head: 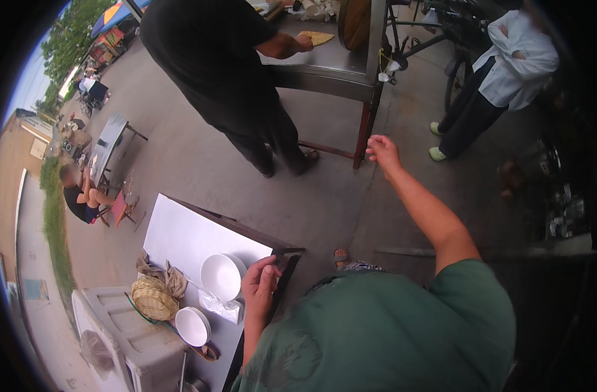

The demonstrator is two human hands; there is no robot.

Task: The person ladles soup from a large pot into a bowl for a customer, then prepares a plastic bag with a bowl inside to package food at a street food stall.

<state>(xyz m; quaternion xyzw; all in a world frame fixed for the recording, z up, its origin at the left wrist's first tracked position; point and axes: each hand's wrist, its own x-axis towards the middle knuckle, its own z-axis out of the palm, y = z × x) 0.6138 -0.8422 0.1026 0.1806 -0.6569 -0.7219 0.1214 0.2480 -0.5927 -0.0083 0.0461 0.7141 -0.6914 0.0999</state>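
Note:
My left hand is raised beside the edge of a white-topped table, its fingers loosely bent and nothing visible in it. It is nearest to a stack of large white bowls. By that stack lie a clear plastic bag or wrap and a smaller stack of white bowls. Out in front over the concrete, my right hand has half-curled fingers, with no object seen in it. Past it stands the leg of a metal-topped work table; whether the hand touches it is unclear.
A woven basket and a brown cloth sit near a white plastic bin. Ahead, a person in black holds a flatbread. Another person stands right, near a bicycle. Someone sits far left.

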